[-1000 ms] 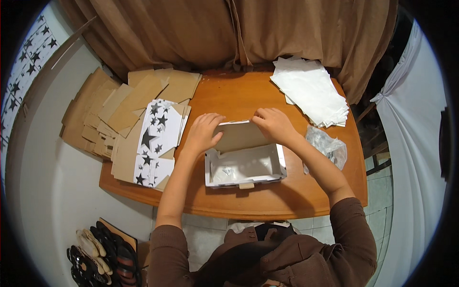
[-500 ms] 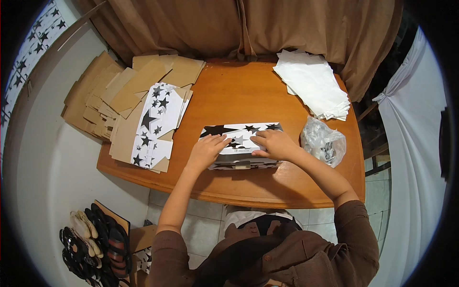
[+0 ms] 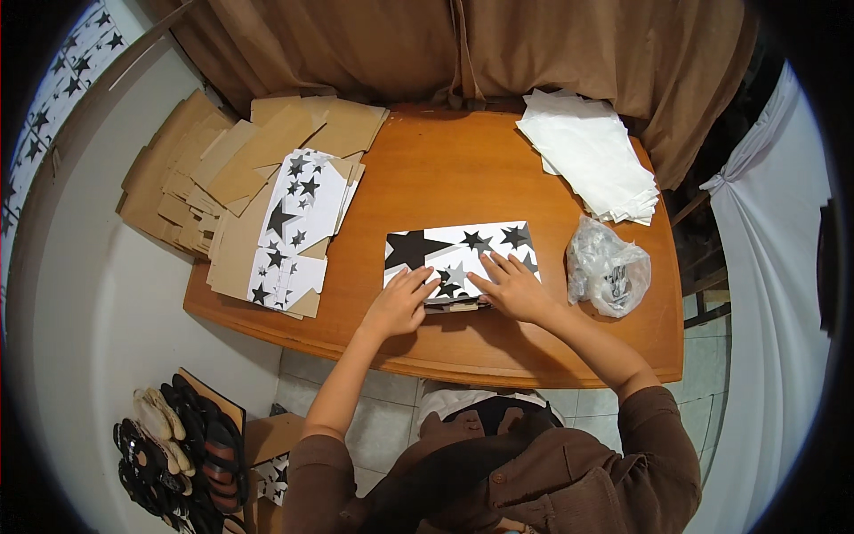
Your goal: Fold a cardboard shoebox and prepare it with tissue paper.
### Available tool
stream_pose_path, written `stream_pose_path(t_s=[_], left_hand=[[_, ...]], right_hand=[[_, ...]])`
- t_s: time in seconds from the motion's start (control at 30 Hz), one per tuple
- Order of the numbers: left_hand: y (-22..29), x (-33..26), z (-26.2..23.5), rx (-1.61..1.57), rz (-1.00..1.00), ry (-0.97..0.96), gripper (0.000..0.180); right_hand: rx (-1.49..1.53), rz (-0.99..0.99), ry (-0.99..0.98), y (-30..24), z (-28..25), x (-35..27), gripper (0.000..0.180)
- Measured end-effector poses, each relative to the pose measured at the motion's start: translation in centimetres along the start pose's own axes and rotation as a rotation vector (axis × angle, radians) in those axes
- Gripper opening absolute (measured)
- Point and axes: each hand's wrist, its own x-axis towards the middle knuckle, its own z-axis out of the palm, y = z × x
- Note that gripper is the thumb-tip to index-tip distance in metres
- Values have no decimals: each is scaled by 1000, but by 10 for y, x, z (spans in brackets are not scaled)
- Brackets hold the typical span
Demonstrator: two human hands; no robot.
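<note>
Left hand (image 3: 398, 304): fingers spread flat, pressing down on the near left part of the star-printed box (image 3: 461, 258); nothing is gripped.
Right hand (image 3: 513, 289): also open and flat, palm down on the near right part of the box lid.
Box position: closed, lying near the front middle of the wooden table (image 3: 445, 169), close to its near edge.
Risk 1: uneven pressure from 2 flat palms may crease or buckle the lid.
Risk 2: with no grip, the box may slide toward the table edge.
Neighbour: crinkled clear plastic bag (image 3: 608, 271) sits just beside the right wrist; an elbow swing may knock it.
</note>
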Motion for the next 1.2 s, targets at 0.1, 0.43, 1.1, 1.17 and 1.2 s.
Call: stream_pose_path(t_s=[0.1,0.43,1.1,1.17,1.2], left_hand=[[1,1,-1,-32,-3,14,40],[-8,-3,12,-39,22,76,32],[18,-11,32,-22,-25,305,26],[19,-12,36,-11,-29,330,26],[19,-11,38,-11,-24,362,25]], right_hand=[[12,15,3,-1,1,0,46],[-27,17,77,-2,18,-4,44],[117,-6,174,1,14,-22,24],[106,-8,189,-1,14,-21,24],[113,0,193,-1,13,-20,18]])
